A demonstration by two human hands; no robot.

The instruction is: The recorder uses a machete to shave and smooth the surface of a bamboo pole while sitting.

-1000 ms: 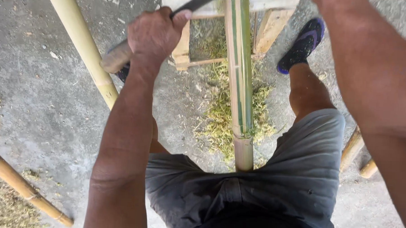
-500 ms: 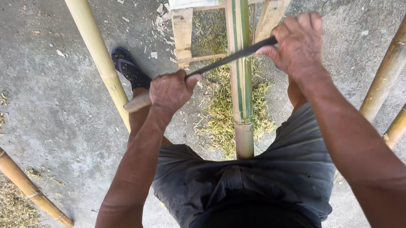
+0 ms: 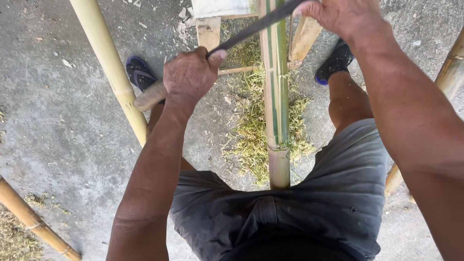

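A long dark scraping blade (image 3: 256,26) lies across a green bamboo pole (image 3: 274,91). This pole runs from between my legs up to a wooden stand (image 3: 221,6). My left hand (image 3: 190,75) grips the blade's wooden handle (image 3: 150,95) to the left of the pole. My right hand (image 3: 341,13) holds the blade's far end at the right of the pole, near the top edge. The pole's upper part is scraped and streaked green and pale.
Green bamboo shavings (image 3: 252,131) are heaped on the concrete floor under the pole. A pale bamboo pole (image 3: 108,59) slants at the left, another (image 3: 23,213) lies at the lower left, more stand at the right (image 3: 458,56). My feet wear dark sandals (image 3: 139,73).
The blade has travelled back up the pole from one second ago to half a second ago and sits now slightly further up. Both hands moved with it.
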